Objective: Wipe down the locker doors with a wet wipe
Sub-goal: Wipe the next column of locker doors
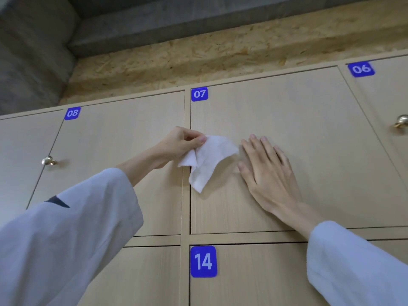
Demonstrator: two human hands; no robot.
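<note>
A wall of pale wood locker doors fills the view. My left hand (180, 144) pinches a crumpled white wet wipe (208, 160) by its top corner, and the wipe hangs against the left part of door 07 (309, 138). My right hand (265, 166) lies flat on door 07 just right of the wipe, fingers spread and pointing up, holding nothing. The wipe's right edge reaches the fingertips of my right hand. Both arms wear white sleeves.
Door 08 (114, 138) is to the left, door 06 (384, 100) to the right and door 14 (254, 277) below. Brass knobs stick out at the far left (49, 161) and the far right (401, 122). A chipboard strip (198, 56) and grey concrete run above.
</note>
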